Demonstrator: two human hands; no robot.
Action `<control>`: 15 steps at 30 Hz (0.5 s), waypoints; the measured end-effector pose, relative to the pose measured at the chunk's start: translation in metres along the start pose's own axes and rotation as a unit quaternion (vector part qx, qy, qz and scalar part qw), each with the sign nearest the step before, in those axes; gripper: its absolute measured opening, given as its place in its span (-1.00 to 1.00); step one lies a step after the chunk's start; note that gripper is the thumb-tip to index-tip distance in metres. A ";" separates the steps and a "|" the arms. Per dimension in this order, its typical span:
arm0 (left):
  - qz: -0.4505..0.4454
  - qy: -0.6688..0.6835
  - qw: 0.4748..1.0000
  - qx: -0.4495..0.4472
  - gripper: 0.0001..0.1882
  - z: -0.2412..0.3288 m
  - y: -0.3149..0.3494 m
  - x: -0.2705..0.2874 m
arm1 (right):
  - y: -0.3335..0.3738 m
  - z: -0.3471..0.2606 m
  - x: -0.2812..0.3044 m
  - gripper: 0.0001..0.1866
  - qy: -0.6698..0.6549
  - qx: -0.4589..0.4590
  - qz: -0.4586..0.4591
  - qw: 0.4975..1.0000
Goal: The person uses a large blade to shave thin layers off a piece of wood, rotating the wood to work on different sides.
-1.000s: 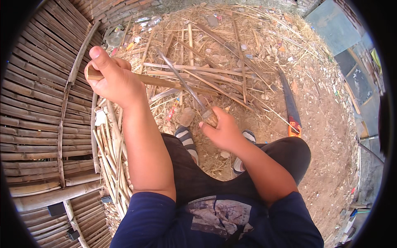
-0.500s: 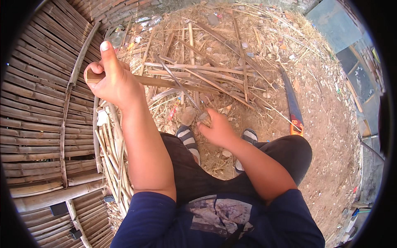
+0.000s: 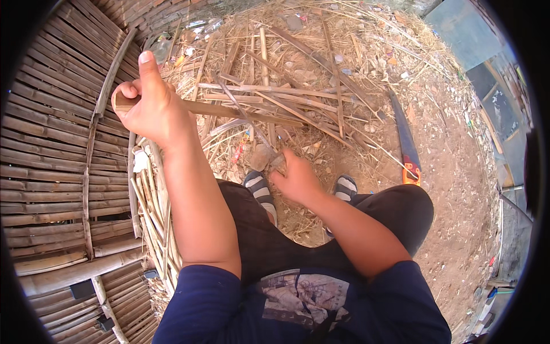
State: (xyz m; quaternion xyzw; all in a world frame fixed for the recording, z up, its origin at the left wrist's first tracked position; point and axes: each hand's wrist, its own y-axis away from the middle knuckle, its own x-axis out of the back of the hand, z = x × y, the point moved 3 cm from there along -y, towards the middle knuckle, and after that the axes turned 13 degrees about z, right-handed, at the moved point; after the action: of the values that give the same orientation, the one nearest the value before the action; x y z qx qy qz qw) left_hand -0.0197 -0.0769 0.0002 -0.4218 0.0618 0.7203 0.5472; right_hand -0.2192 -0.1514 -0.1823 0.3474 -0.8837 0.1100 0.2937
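Note:
My left hand (image 3: 159, 114) is raised at the left, its fingers closed round one end of a flat bamboo strip (image 3: 246, 116) and the thumb pointing up. The strip slants away to the right over a pile of bamboo pieces. In front of my knees, my right hand (image 3: 299, 179) grips the short handle of a machete (image 3: 260, 135), whose long narrow blade points up and to the left. The blade crosses the strip in this view; whether they touch I cannot tell. A stone (image 3: 260, 157) lies beside the machete handle, near my left foot.
Loose bamboo strips (image 3: 292, 93) lie across the littered ground ahead. A hand saw (image 3: 404, 132) with an orange handle rests to the right. Along the left stands a bamboo slat wall (image 3: 51, 149), with a bundle of thin sticks (image 3: 153, 212) by it. Grey panels (image 3: 467, 34) lean at the far right.
My left hand and the bamboo strip have shifted slightly left. My right hand has moved a little left and down, the machete blade now lying slightly lower.

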 end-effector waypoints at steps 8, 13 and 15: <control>-0.031 0.019 0.998 -0.043 -0.52 -0.005 -0.004 0.001 | 0.008 -0.043 0.044 -0.57 -0.153 0.065 0.092 0.982; 0.028 -0.089 0.992 -0.083 -0.55 0.004 0.014 -0.008 | 0.002 0.017 -0.014 -0.47 0.009 0.046 0.037 0.998; 0.001 -0.025 1.000 -0.017 -0.56 -0.003 0.001 -0.002 | 0.000 0.014 -0.017 -0.47 0.027 0.042 0.036 0.998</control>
State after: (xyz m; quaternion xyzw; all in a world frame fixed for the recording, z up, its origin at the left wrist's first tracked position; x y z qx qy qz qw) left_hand -0.0193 -0.0803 -0.0006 -0.4130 0.0360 0.7320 0.5406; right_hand -0.2152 -0.1481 -0.2036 0.3239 -0.8821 0.1671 0.2985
